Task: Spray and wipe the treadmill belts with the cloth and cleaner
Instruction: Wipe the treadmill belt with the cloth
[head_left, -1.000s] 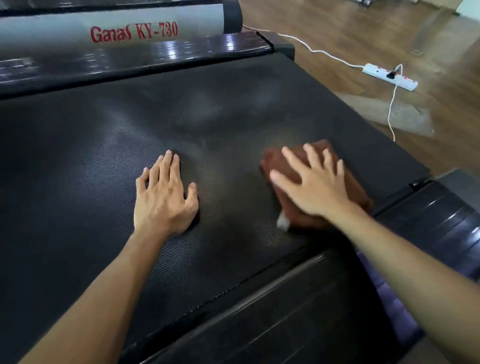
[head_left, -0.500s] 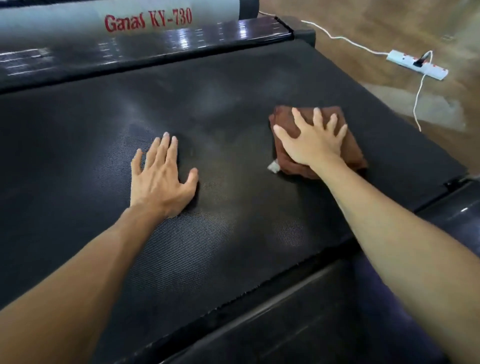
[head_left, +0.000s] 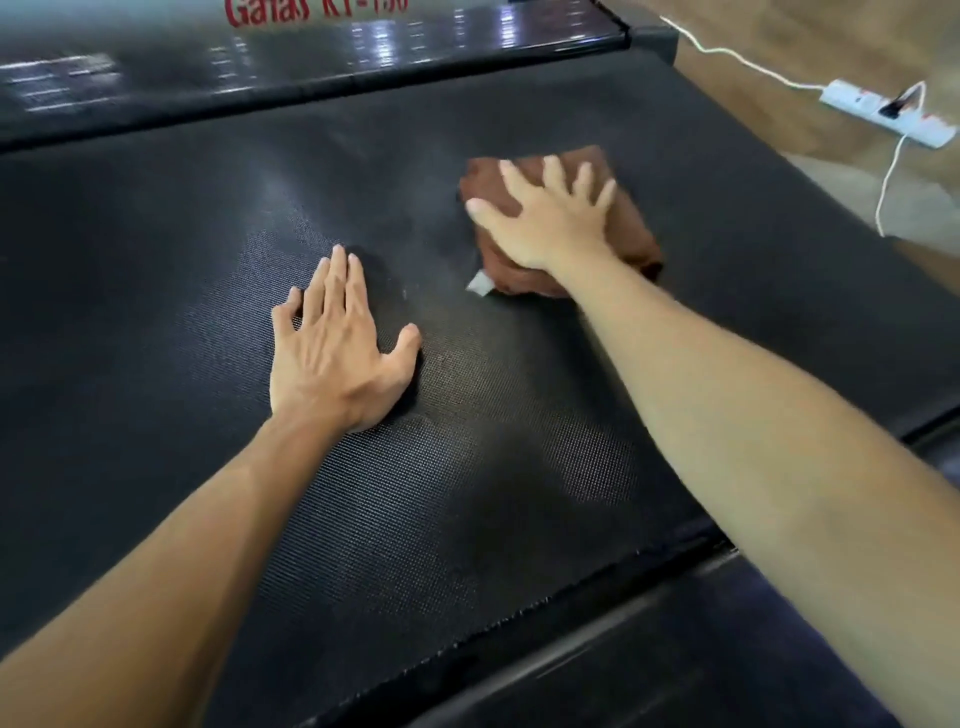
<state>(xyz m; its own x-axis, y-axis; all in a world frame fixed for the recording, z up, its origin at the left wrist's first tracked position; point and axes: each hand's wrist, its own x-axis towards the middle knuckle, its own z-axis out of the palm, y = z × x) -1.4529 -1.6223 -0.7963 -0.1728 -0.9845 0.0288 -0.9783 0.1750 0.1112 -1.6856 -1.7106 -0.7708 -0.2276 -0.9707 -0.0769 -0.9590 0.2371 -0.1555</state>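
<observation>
The black textured treadmill belt (head_left: 156, 260) fills most of the view. A folded brown cloth (head_left: 631, 228) with a small white tag lies on the belt right of centre. My right hand (head_left: 545, 215) presses flat on the cloth with its fingers spread. My left hand (head_left: 332, 348) rests flat on the bare belt to the left of the cloth, fingers straight and close together. No cleaner bottle is in view.
A glossy black cover (head_left: 311, 62) with red lettering runs across the far end of the belt. A dark side rail (head_left: 675, 649) borders the near edge. On the wooden floor at the right lie a white power strip (head_left: 883, 111) and its cord (head_left: 888, 176).
My right hand has pushed the cloth away from me along the belt, then slightly left. My left hand stays planted on the belt.
</observation>
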